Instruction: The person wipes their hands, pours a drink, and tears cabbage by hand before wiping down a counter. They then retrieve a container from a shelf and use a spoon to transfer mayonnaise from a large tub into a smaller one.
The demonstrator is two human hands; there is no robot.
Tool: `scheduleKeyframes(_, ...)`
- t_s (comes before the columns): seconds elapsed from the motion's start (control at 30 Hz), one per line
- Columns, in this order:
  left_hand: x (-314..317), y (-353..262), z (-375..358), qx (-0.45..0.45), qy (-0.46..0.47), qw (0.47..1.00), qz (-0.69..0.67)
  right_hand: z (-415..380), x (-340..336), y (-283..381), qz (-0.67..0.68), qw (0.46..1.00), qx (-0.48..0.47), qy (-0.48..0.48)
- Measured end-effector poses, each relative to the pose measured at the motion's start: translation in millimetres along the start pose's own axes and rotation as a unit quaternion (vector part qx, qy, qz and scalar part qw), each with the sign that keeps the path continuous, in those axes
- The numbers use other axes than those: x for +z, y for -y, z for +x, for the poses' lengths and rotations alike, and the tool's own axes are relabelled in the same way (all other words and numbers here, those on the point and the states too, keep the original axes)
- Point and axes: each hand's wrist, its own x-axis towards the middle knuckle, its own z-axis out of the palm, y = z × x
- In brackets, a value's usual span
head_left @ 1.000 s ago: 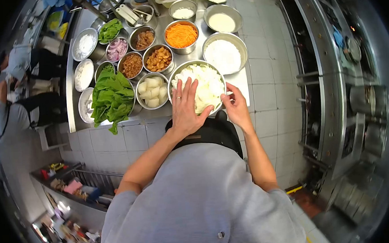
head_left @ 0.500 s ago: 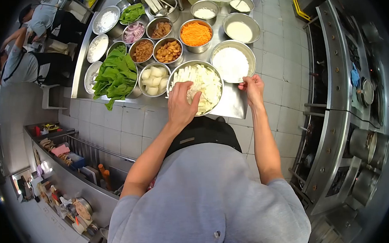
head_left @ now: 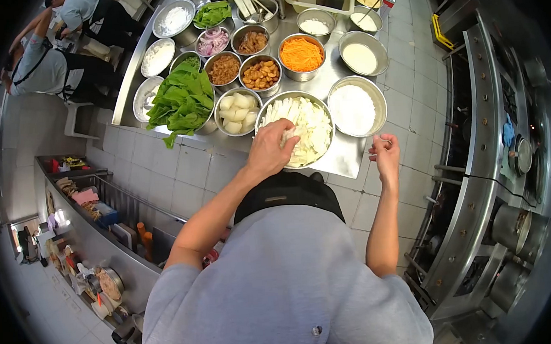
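Note:
My left hand [head_left: 273, 149] reaches into a steel bowl [head_left: 264, 117] of pale, cut cabbage [head_left: 308, 132] at the table's near edge. Its fingers are curled together on some of the strips. Off the table corner, my right hand [head_left: 385, 155] hangs in the air with fingers bent in a pinch. Whatever those fingers hold, if anything, is too small to make out. Just beyond it stands a bowl of white grains or powder [head_left: 353, 110], apart from the hand. Peeled white chunks [head_left: 237, 113] fill the bowl left of the cabbage.
Bowls of shredded carrot [head_left: 301, 54], brown cooked pieces [head_left: 261, 75], sliced red onion [head_left: 212, 42] and leafy greens [head_left: 183, 101] crowd the steel table [head_left: 341, 157]. A stove [head_left: 464, 211] lines the right side. Two people [head_left: 42, 73] stand at far left.
My right hand has come away from the rim of the white-filled bowl, toward me and right. My left hand's fingers have curled in more over the cabbage. The camera view has shifted.

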Motion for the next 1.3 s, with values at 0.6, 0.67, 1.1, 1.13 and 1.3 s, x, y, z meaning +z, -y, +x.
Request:
scheduleKeyframes(0.6,-10.7,35.7,11.6,0.001,-0.042,0.997,-0.068,-93.4,127.4,57.2,-0.257,0.909,-0.293,0.15)
scheduleKeyframes(0.67,-5.7,33.9,17.1,0.047,-0.066,0.996,-0.028,-87.6,126.9,50.3,-0.207,0.929,-0.262,0.159)
scheduleKeyframes(1.1,-13.8,23.5,-0.7,0.116,0.047,0.99,-0.061,-65.2,110.1,22.1,0.008,0.945,-0.195,0.263)
scheduleKeyframes(1.13,-11.9,24.7,-0.6,0.116,0.037,0.991,-0.062,-63.0,106.8,23.6,0.051,0.946,-0.15,0.281)
scheduleKeyframes(1.3,-4.8,27.3,6.5,0.096,-0.013,0.99,-0.104,-57.6,111.1,42.7,0.125,0.949,-0.098,0.272)
